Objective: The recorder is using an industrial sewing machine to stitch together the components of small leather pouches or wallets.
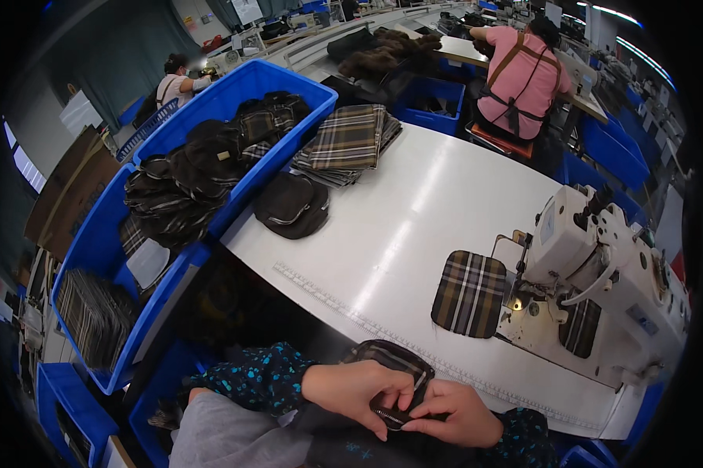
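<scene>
Close to my lap, at the table's near edge, both hands grip a small dark plaid pouch with a zipper along its opening. My left hand has its thumb and fingers closed around the zipper edge from the left. My right hand pinches the same edge from the right, its thumb near the left one. Part of the pouch is hidden behind my fingers. A plaid fabric panel with rounded corners lies flat beside the white sewing machine; another plaid piece is past its needle area.
A measuring strip runs along the front of the white table. Farther back are a dark rounded pouch and a plaid panel stack. Blue bins of dark pouches stand left. Two people sit working beyond.
</scene>
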Demonstrator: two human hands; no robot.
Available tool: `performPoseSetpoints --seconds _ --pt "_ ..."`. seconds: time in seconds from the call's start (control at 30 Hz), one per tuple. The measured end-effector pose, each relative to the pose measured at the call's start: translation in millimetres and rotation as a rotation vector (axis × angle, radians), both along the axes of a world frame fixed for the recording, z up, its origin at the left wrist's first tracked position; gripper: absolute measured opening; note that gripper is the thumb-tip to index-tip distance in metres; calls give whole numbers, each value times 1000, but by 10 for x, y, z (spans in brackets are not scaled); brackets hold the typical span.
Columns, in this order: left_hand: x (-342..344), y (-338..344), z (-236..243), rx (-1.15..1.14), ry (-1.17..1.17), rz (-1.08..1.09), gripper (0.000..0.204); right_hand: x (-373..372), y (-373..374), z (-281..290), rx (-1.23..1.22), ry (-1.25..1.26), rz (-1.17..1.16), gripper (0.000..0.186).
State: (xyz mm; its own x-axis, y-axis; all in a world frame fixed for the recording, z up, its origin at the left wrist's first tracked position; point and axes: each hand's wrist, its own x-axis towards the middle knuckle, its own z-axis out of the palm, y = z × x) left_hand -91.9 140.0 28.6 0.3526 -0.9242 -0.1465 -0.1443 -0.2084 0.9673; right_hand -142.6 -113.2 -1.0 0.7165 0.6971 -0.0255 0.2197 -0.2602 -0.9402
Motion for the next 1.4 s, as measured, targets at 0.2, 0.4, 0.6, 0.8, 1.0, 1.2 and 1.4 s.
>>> performPoseSetpoints --seconds 0.2,0.4,0.6,0.8,1.0,1.2,1.4 --pt "-208 -143 -23 31 311 -143 37 -229 62 27 158 124 330 22" --pt "-73 -17 -164 147 636 -66 22 -204 -152 25 340 233 52 21" --pt "-65 -73 -199 130 645 -168 18 -280 -230 -176 458 303 -15 21" --pt "-148 -238 -197 88 415 -119 17 -316 -152 -191 411 640 107 26" --pt "-68 -286 -272 -15 424 -89 16 -319 -223 -205 535 467 -35 20" --pt "151 -227 -288 -38 446 -68 16 -325 -604 -187 799 442 -198 10" --pt "102 -167 -517 -228 726 228 12 -324 -657 -219 920 573 -421 20"
